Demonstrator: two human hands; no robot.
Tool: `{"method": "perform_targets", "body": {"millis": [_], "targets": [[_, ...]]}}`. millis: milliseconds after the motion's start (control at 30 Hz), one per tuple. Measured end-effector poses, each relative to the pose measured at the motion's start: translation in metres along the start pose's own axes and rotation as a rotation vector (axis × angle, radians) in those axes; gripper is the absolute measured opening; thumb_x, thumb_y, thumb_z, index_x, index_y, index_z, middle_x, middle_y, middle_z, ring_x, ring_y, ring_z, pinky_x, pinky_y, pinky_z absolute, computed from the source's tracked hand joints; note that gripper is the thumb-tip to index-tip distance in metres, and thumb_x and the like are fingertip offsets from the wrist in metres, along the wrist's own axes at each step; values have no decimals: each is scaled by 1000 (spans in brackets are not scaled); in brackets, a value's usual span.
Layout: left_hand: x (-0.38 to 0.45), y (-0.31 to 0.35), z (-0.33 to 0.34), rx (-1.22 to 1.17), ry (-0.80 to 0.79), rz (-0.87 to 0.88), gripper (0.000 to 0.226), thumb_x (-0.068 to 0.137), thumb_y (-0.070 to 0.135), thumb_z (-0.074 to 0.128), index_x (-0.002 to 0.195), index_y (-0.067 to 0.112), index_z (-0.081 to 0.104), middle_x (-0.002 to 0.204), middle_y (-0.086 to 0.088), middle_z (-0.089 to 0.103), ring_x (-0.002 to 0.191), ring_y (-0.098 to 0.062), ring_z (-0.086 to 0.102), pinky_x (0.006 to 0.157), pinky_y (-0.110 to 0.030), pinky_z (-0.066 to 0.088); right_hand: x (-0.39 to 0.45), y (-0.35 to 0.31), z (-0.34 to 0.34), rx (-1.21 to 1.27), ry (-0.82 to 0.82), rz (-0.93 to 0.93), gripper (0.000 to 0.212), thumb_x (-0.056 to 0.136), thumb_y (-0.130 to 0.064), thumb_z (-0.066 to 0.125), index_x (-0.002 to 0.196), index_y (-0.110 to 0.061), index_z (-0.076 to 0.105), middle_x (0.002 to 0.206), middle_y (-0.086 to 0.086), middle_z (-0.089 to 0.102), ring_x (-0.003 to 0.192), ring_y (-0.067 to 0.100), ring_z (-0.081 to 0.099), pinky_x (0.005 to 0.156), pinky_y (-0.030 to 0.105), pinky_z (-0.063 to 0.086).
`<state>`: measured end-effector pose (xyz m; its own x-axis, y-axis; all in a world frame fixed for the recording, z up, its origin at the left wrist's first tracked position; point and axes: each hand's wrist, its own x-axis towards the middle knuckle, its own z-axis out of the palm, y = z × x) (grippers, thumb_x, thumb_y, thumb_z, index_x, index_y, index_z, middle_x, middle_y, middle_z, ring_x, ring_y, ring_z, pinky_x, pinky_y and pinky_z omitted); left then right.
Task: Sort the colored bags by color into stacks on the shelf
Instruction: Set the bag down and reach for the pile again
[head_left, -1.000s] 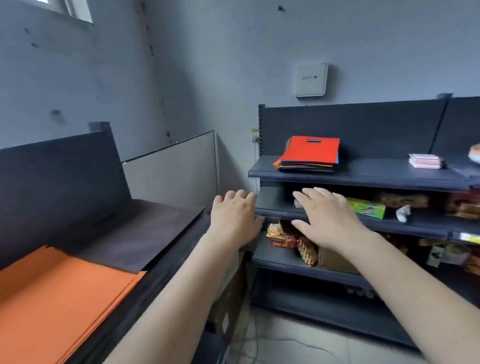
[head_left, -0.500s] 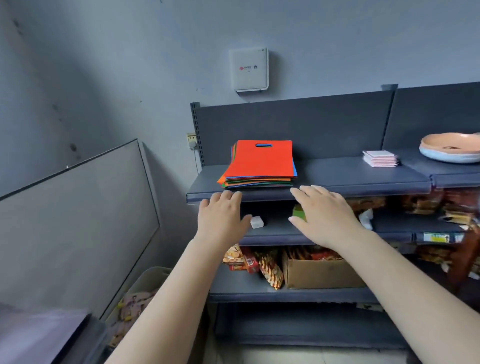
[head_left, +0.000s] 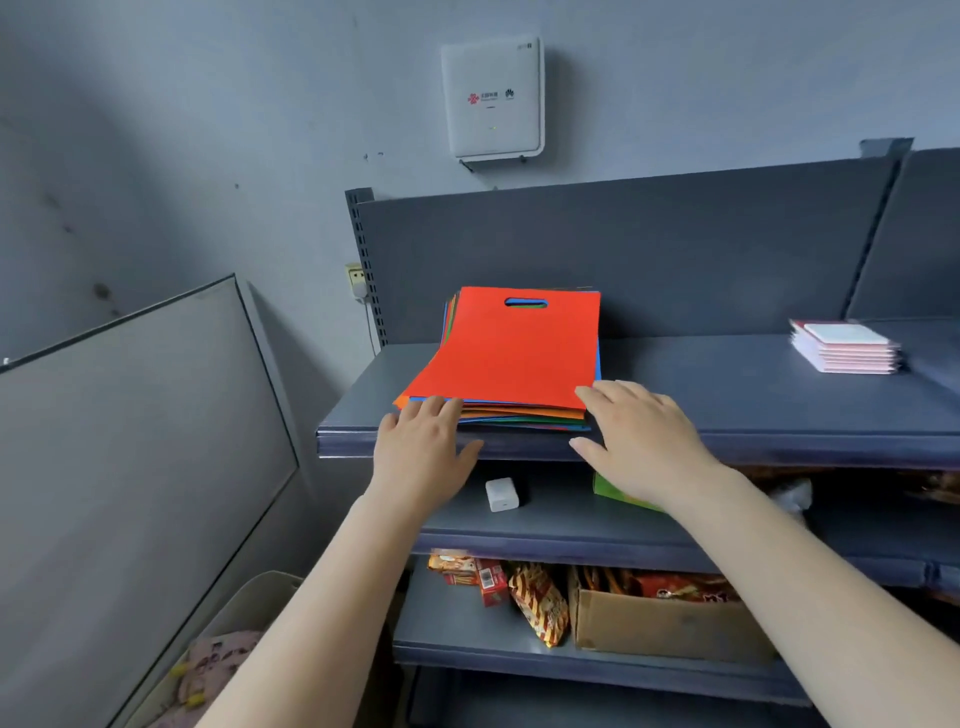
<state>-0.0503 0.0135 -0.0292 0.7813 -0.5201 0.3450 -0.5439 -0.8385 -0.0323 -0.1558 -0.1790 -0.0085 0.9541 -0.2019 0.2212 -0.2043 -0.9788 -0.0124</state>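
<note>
Nearest, two bare forearms reaching up from the bottom edge. Down left, a pale bin (head_left: 249, 613) against a grey panel (head_left: 130, 441). On the lowest visible shelf level, snack packets (head_left: 537, 603) beside a cardboard box (head_left: 665, 623). One level up, a small white cube (head_left: 502, 494) and a green packet (head_left: 618, 491), partly hidden behind the right wrist.

Left hand (head_left: 423, 447) palm down with fingers straight and relaxed, fingertips touching the near left corner of the stack of colored bags (head_left: 511, 353); gripping nothing. Right hand (head_left: 641, 436) likewise flat and spread, fingertips at the stack's near right corner, thumb over the front lip of the top shelf (head_left: 727, 395); pinching nothing.

Stack lying flat on the left part of the top shelf, red bag uppermost with its cut-out handle toward the back panel, orange, green and blue edges showing beneath. Well apart to the right, a small pile of pink-and-white cards (head_left: 844, 345). Farthest, a white box (head_left: 492, 98) mounted on the grey wall above the shelf.
</note>
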Motion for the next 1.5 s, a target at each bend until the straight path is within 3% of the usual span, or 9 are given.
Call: {"method": "perform_targets", "body": {"millis": [367, 533, 633, 700, 833, 967, 1200, 1367, 1500], "targets": [[88, -20, 66, -220, 16, -106, 44, 96, 41, 48, 130, 14, 52, 134, -2, 54, 124, -25, 45, 103, -34, 29, 93, 39, 54, 211, -86, 134, 53, 99, -45, 37, 140, -12, 38, 138, 5, 43, 124, 25, 43, 98, 36, 40], [114, -29, 81, -385, 57, -114, 35, 94, 36, 54, 120, 14, 62, 130, -4, 59, 124, -25, 47, 110, -40, 27, 123, 54, 73, 535, 31, 363, 41, 94, -39, 52, 120, -9, 55, 107, 4, 52, 96, 21, 52, 75, 29, 38], [122, -27, 87, -386, 44, -48, 42, 93, 40, 53, 127, 17, 59, 137, -2, 54, 129, -21, 43, 110, -29, 25, 132, 64, 87, 767, 72, 465, 23, 90, -36, 60, 101, -16, 59, 90, 0, 62, 81, 18, 58, 59, 28, 38], [127, -24, 89, -378, 13, 5, 46, 94, 44, 49, 133, 20, 55, 142, 0, 49, 134, -18, 39, 111, -26, 22, 136, 70, 94, 882, 138, 511, 16, 87, -31, 65, 92, -17, 61, 85, 0, 67, 79, 19, 63, 59, 28, 43], [138, -23, 90, -447, -51, 86, 45, 95, 44, 47, 135, 24, 52, 144, 7, 46, 135, -14, 37, 112, -27, 23, 145, 85, 98, 882, 270, 538, 10, 84, -15, 68, 84, -7, 62, 81, 13, 69, 81, 34, 64, 75, 43, 51], [152, -32, 88, -542, -50, 19, 37, 94, 39, 53, 123, 19, 62, 125, 2, 63, 119, -20, 52, 98, -29, 38, 149, 102, 101, 772, 365, 515, 8, 87, -7, 60, 81, -12, 57, 72, 7, 68, 72, 33, 63, 68, 39, 47], [164, -67, 98, -620, -59, -441, 54, 78, 46, 71, 122, 17, 60, 122, -1, 60, 112, -23, 54, 92, -39, 44, 150, 108, 105, 995, 441, 562, 35, 91, -2, 47, 82, -33, 61, 78, -9, 71, 80, 34, 64, 76, 46, 51], [165, -79, 94, -673, -1, -567, 44, 74, 41, 77, 107, 15, 65, 94, 5, 58, 91, -21, 57, 75, -33, 45, 149, 103, 100, 1127, 459, 538, 47, 96, -5, 45, 86, -46, 65, 85, -18, 72, 77, 14, 66, 72, 31, 52], [163, -81, 86, -622, 56, -552, 33, 73, 32, 79, 94, 20, 56, 84, 8, 53, 80, -17, 50, 59, -29, 33, 147, 96, 92, 1246, 457, 502, 48, 97, -4, 44, 86, -44, 68, 88, -16, 73, 77, 2, 68, 65, 11, 52]]}}
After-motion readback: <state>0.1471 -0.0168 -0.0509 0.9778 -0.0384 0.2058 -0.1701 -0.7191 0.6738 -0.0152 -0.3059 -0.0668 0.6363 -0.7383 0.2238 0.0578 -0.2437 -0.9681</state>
